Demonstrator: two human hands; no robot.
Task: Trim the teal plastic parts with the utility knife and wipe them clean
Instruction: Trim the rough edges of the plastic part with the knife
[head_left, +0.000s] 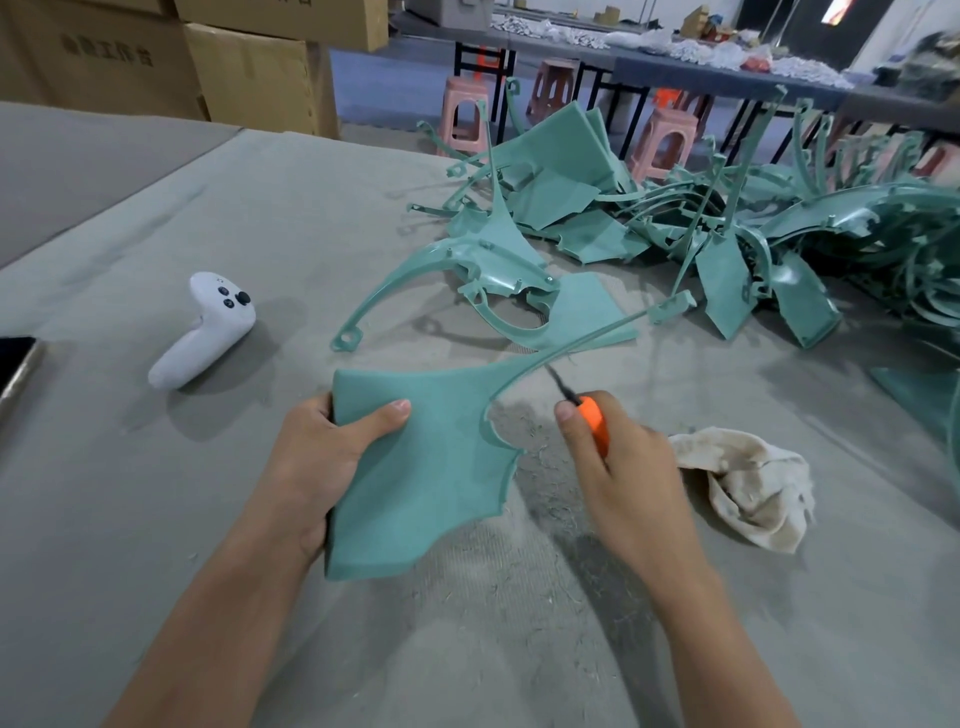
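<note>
Nearest us, our left hand grips the teal part by its left edge, thumb on top, over the counter. Right of it, our right hand clasps the orange utility knife, blade near the part's thin arm. Just right lies a rag; teal pile far right.

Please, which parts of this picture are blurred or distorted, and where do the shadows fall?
Head view: the blade of the utility knife in the right hand is smeared by motion, while the left hand and the teal part it holds are sharp; soft shadows lie to the right of the white controller and the part; the cardboard boxes lean, from the wide lens.
</note>
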